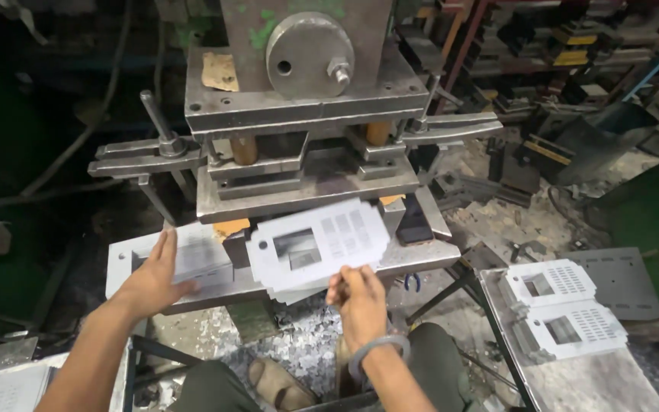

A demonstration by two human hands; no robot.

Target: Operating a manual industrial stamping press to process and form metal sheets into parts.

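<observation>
— Head view first, far left: what is your left hand doing?

— I am laying my left hand [158, 278] flat, fingers spread wide, on the thin grey punched metal sheet [196, 259] that is lying on the grey steel bed plate [421, 258] of the press. It is gripping nothing, only pressing down.

— And in the middle?

— I am holding the pale grey stamped sheet-metal panel with a square window and slotted vents [318, 246] by its near edge, pinched in my right hand [360, 297]. The panel is hanging tilted in front of the heavy steel die block [306, 179], partly over the bed.

— Which step would you call this?

— I judge I am handling a blank at the die, between strokes. Whether it is going in or coming out, I cannot tell.

— And further right?

— Two stacks of matching punched panels [562, 313] are sitting on the grey metal side table [612, 381]. Any next move is calling for both hands to be out from under the die.
</observation>
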